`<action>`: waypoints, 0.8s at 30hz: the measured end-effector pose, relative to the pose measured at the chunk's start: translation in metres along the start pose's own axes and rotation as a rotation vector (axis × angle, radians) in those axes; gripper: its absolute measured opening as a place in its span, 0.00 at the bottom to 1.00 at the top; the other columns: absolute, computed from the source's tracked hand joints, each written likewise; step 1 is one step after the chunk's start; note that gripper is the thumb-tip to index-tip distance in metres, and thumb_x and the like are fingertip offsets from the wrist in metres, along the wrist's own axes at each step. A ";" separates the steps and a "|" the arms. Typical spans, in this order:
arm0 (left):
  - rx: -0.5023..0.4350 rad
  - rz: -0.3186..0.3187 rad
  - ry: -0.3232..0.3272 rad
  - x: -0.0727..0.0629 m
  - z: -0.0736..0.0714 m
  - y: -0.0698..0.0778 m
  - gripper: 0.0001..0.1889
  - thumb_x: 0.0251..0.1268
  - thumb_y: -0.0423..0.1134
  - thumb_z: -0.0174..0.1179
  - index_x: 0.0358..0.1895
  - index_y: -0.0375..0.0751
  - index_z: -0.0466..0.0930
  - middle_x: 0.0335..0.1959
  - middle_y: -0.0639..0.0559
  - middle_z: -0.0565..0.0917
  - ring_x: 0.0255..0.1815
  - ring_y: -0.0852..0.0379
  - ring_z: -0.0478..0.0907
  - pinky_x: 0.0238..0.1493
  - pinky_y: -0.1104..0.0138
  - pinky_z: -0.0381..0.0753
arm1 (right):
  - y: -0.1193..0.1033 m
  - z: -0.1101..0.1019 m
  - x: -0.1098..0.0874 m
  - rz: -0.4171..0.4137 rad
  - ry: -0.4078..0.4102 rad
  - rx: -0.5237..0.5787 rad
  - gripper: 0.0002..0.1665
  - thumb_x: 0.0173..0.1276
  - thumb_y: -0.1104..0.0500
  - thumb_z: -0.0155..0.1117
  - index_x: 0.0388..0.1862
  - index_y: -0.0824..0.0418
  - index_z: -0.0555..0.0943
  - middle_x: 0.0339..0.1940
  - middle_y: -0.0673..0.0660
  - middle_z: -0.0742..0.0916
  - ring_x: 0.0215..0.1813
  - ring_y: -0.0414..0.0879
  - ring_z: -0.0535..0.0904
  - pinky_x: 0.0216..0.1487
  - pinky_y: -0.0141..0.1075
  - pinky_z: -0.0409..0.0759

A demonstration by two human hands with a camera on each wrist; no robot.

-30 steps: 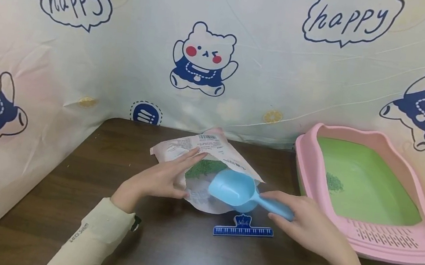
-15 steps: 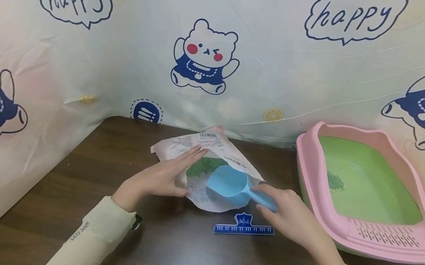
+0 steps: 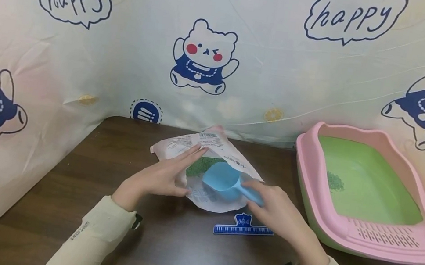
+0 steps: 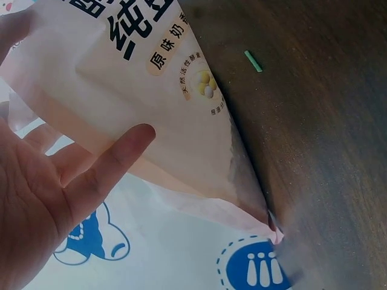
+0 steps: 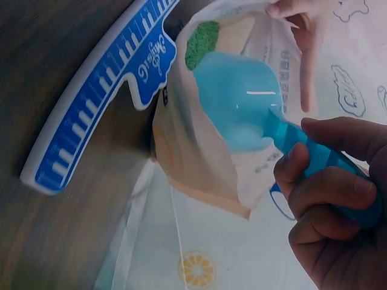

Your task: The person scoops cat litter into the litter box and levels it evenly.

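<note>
A pale pink and white litter bag (image 3: 234, 153) lies on the table with its mouth toward me, green pellets (image 3: 202, 166) showing inside. My left hand (image 3: 155, 180) holds the bag's left side at the mouth, thumb at the lower lip and fingers along the upper one. In the left wrist view, one finger lies against the printed outside of the bag. My right hand (image 3: 277, 206) grips the handle of a light blue scoop (image 3: 222, 180), fingers curled round it in the right wrist view. The scoop's bowl is within the bag's mouth, close to the pellets.
A blue clip with a piano-key print (image 3: 243, 227) lies just in front of the bag. On the right stands a pink-rimmed litter box (image 3: 317, 198) with a green inside and a small patch of green pellets. A printed curtain (image 3: 268, 68) closes off the back.
My right hand has moved left, bringing the scoop farther into the bag's mouth and closer to the pellets. My left hand and the bag have stayed nearly in place.
</note>
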State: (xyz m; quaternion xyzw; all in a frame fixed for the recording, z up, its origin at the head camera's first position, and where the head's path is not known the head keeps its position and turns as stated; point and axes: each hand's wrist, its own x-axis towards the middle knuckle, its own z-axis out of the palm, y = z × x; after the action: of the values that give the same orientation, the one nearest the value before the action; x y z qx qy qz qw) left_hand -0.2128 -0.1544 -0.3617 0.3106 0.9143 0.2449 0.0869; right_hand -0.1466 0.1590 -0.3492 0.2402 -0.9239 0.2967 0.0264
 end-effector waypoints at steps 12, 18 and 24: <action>0.003 0.044 0.026 0.000 -0.001 0.002 0.58 0.57 0.43 0.71 0.80 0.70 0.34 0.84 0.57 0.41 0.80 0.45 0.56 0.67 0.47 0.72 | -0.011 0.020 0.018 -0.045 0.016 -0.091 0.20 0.63 0.65 0.68 0.55 0.62 0.83 0.46 0.57 0.89 0.35 0.44 0.80 0.40 0.37 0.82; -0.012 0.028 0.029 0.000 0.000 0.002 0.58 0.57 0.44 0.71 0.79 0.73 0.34 0.83 0.61 0.42 0.79 0.49 0.58 0.67 0.50 0.73 | -0.011 0.030 0.027 -0.063 0.012 -0.099 0.20 0.62 0.66 0.68 0.54 0.63 0.83 0.45 0.58 0.89 0.34 0.44 0.80 0.37 0.36 0.81; -0.006 0.033 0.030 0.001 0.000 0.000 0.58 0.57 0.44 0.71 0.79 0.73 0.34 0.83 0.60 0.42 0.77 0.48 0.62 0.67 0.50 0.74 | -0.010 0.038 0.037 -0.097 0.034 -0.101 0.19 0.63 0.65 0.67 0.54 0.64 0.83 0.46 0.59 0.89 0.37 0.45 0.81 0.42 0.40 0.84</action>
State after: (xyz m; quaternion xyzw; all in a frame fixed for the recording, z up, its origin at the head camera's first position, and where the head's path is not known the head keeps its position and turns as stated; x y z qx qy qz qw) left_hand -0.2131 -0.1535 -0.3616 0.3218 0.9095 0.2538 0.0701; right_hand -0.1713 0.1146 -0.3680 0.2778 -0.9244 0.2522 0.0687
